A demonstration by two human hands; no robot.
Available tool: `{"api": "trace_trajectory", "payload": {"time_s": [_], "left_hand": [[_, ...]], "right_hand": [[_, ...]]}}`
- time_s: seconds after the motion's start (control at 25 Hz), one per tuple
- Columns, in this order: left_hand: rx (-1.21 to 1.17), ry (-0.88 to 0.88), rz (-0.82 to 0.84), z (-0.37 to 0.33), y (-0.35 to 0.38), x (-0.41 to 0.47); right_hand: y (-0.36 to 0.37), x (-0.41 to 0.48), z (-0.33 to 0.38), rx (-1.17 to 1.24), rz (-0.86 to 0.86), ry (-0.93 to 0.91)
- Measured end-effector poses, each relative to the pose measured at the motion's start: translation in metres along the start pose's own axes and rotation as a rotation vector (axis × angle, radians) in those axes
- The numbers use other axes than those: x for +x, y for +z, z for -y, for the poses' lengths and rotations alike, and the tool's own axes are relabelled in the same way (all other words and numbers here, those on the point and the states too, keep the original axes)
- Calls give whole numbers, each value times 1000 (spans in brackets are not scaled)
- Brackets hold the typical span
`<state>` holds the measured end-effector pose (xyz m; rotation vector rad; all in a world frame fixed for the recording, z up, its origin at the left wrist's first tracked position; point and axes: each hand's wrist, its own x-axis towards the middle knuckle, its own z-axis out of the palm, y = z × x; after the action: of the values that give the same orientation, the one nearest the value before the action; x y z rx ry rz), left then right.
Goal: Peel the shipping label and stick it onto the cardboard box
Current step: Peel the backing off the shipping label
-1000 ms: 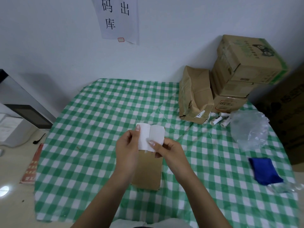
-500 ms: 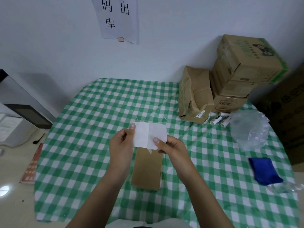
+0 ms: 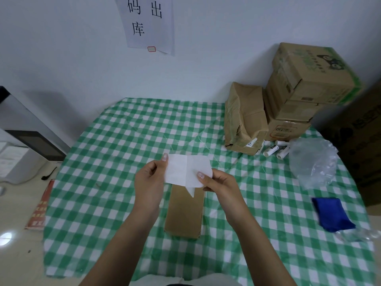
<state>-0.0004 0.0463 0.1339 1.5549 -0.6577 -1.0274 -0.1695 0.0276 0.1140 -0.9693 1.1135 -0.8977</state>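
Observation:
A white shipping label (image 3: 181, 169) is held flat in the air between both hands, above the far end of a flat brown cardboard box (image 3: 184, 211) lying on the checked tablecloth. My left hand (image 3: 151, 182) pinches the label's left edge. My right hand (image 3: 218, 182) pinches its right lower corner, thumb on top. A thin white corner of paper hangs down below the label near my right thumb. The label's printed side is not visible.
A green-and-white checked table (image 3: 103, 182) fills the middle. Stacked cardboard boxes (image 3: 305, 89) and a crumpled brown parcel (image 3: 245, 118) stand at the back right, with small white tubes (image 3: 274, 148), a clear plastic bag (image 3: 313, 162) and a blue cloth (image 3: 329, 213) on the right.
The label has spread from a half-folded curl into a flat sheet, and my hands have drawn a little further apart. The box has not moved.

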Motion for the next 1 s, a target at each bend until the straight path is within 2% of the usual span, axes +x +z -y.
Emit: {"api": "trace_trajectory", "payload": {"time_s": [1.0], "left_hand": [[5, -10, -28, 1, -8, 7]], "right_hand": [[-26, 7, -7, 12, -118, 17]]}}
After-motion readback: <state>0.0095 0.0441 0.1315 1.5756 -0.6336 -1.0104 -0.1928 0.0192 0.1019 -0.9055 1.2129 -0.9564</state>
